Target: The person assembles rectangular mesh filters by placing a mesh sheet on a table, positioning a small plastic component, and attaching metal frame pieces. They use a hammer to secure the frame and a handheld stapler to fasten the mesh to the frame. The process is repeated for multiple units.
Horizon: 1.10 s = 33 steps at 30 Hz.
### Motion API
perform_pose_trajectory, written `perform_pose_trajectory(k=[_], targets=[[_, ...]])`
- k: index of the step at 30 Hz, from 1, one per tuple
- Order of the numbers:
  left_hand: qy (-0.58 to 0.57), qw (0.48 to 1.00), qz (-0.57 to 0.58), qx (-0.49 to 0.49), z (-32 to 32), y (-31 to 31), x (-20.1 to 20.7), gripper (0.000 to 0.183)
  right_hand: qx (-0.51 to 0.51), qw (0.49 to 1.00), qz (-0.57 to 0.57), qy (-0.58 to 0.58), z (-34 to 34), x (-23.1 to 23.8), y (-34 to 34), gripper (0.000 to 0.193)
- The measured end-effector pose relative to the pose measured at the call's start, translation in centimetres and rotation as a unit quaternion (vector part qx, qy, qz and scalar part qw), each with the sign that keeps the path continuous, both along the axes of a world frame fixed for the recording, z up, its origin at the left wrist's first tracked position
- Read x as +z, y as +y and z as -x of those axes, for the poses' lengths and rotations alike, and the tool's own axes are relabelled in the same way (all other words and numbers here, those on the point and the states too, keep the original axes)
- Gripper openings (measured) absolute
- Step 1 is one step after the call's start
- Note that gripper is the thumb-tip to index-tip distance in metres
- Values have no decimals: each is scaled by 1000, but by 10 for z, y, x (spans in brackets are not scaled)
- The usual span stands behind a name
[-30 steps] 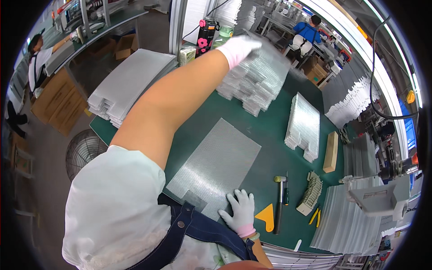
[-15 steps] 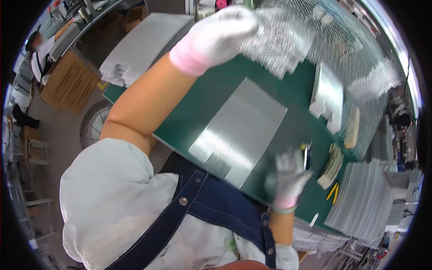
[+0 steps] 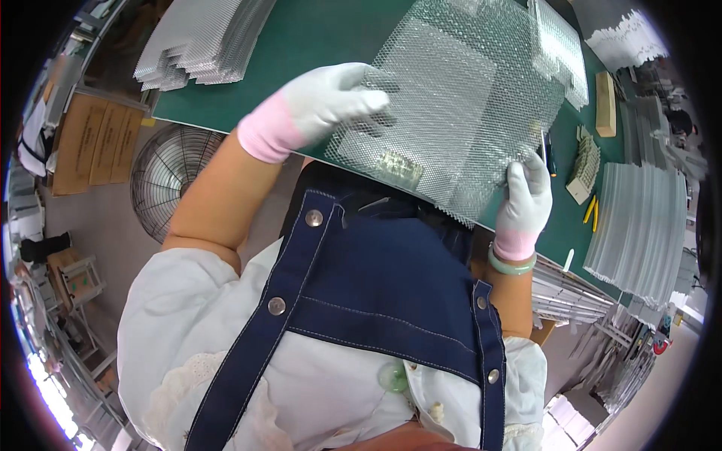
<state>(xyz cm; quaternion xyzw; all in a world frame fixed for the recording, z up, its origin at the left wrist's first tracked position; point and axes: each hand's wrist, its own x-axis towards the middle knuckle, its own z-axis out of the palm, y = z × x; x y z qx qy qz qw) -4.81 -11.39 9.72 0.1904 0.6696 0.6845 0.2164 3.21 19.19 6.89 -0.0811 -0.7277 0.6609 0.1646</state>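
Note:
A large silvery honeycomb mesh sheet (image 3: pixel 519 98) spans the front of the green table, its near corner over the edge. Through it shows a smaller grey rectangular sheet (image 3: pixel 444 98) lying beneath. Both my hands wear white gloves with pink cuffs. At the mesh's left edge is my left hand (image 3: pixel 323 101), thumb and fingers apart, tips over its border. My right hand (image 3: pixel 526 199) has its bent fingers and thumb at the right edge, gripping the mesh there.
A stack of honeycomb sheets (image 3: pixel 207 41) sits at the far left of the table, another bundle (image 3: pixel 560 45) at the far right. Along the right lie a wooden block (image 3: pixel 605 105), yellow-handled pliers (image 3: pixel 592 213) and layered pale sheets (image 3: pixel 639 225). A floor fan (image 3: pixel 177 173) stands left.
The mesh sheet has come from the far right, down over the grey sheet. My left hand has come down and nearer, off the mesh bundle. My right hand has moved up to the mesh's edge.

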Motion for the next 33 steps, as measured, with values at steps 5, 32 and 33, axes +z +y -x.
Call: perform_pose_trajectory(k=[5,32,33], targets=[[194,920,274,203,-8,30,-50,50,-28,994,-85,-70,-4,-9,-23,56],[235,808,489,230,-4,46,-105,36,-15,882,-446,-152,20,-69,-36,81],[239,808,486,233,-5,46,-105,35,-28,887,-443,-125,19,-69,-37,81]])
